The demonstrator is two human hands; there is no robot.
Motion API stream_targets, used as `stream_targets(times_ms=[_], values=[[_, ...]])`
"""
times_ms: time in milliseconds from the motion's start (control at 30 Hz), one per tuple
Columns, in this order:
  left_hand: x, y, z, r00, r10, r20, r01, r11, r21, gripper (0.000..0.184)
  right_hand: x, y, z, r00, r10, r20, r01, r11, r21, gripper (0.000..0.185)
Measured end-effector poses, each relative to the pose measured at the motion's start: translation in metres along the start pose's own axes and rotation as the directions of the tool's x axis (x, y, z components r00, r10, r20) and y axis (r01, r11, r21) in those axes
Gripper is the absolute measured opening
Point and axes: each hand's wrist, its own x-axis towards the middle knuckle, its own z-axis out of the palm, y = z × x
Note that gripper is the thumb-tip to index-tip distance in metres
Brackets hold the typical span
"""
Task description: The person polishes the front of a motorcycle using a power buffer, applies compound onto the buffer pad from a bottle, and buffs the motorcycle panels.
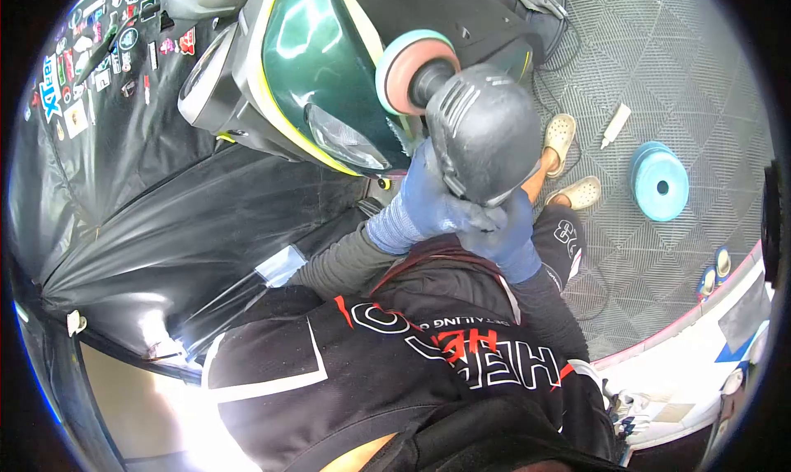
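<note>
Both my hands wear blue knit gloves and hold a dark grey polisher (486, 134) in front of my chest. My left hand (430, 198) is closed around its near left side, with the fingers lying toward the right hand. Close beside it, my right hand (504, 233) is closed at the polisher's near end, its grip partly hidden. A round pink pad with a teal edge (409, 72) sits on the polisher's head, tilted toward a glossy dark green body panel (317, 60) with yellow-green trim. I cannot tell whether the pad touches the panel. Below it is a clear lamp lens (342, 138).
A black sheet (165, 225) hangs at left, with a sticker-covered part (103, 52) above. On the grey tiled floor (667, 52) lie a white bottle (615, 126) and a blue ring-shaped object (659, 182). Feet in beige clogs (560, 145) stand nearby. A cable (544, 101) runs along the floor.
</note>
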Motion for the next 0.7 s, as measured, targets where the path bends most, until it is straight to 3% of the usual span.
stream_targets(times_ms=[33,100,200,333,400,433,467,533,567,600,633,700], values=[[0.005,0.008,-0.004,0.998,-0.034,0.056,0.027,0.992,0.119,0.106,0.005,-0.006,-0.003,1.0,-0.004,0.001,0.004,1.0,-0.005,0.07],[0.006,0.004,-0.004,0.999,-0.028,0.037,0.024,0.996,0.083,0.104,0.013,-0.013,-0.005,0.987,0.137,0.078,-0.15,0.971,0.186,0.068],[-0.002,-0.022,0.0,0.997,0.079,-0.004,-0.078,0.997,0.023,0.1,-0.006,0.005,0.004,0.99,0.136,0.033,-0.14,0.956,0.259,0.066],[-0.023,-0.026,-0.002,0.996,-0.078,0.052,0.079,0.997,-0.002,0.099,-0.036,0.019,0.015,0.992,0.106,0.075,-0.119,0.973,0.197,0.066],[-0.028,-0.04,-0.012,0.972,-0.128,0.197,0.115,0.99,0.076,0.123,-0.045,0.019,0.019,0.972,0.211,0.102,-0.225,0.963,0.151,0.065],[-0.029,-0.041,-0.011,0.98,-0.091,0.178,0.08,0.995,0.068,0.122,-0.045,0.013,0.021,0.933,0.349,0.088,-0.356,0.861,0.363,0.055],[-0.027,-0.042,-0.013,0.979,-0.091,0.183,0.08,0.995,0.065,0.122,-0.039,0.009,0.018,0.933,0.351,0.083,-0.357,0.861,0.362,0.055],[-0.016,-0.029,-0.017,0.969,-0.097,0.226,0.077,0.992,0.096,0.122,-0.024,0.004,0.013,0.989,0.105,0.106,-0.126,0.966,0.224,0.063],[-0.011,-0.03,-0.018,0.98,0.083,0.179,-0.114,0.979,0.167,0.115,-0.013,-0.001,0.01,0.989,0.102,0.107,-0.123,0.967,0.221,0.063],[-0.005,-0.023,-0.018,0.979,0.091,0.18,-0.122,0.979,0.166,0.115,-0.001,-0.006,0.006,0.995,0.023,0.1,-0.04,0.985,0.169,0.065],[0.002,-0.01,-0.016,0.987,0.029,0.16,-0.051,0.989,0.136,0.11,0.007,-0.01,0.005,0.994,-0.056,0.098,0.045,0.992,0.116,0.067],[0.014,0.009,-0.015,0.985,-0.06,0.16,0.042,0.992,0.116,0.097,0.014,-0.012,0.005,0.996,-0.024,0.089,0.012,0.991,0.137,0.068]])
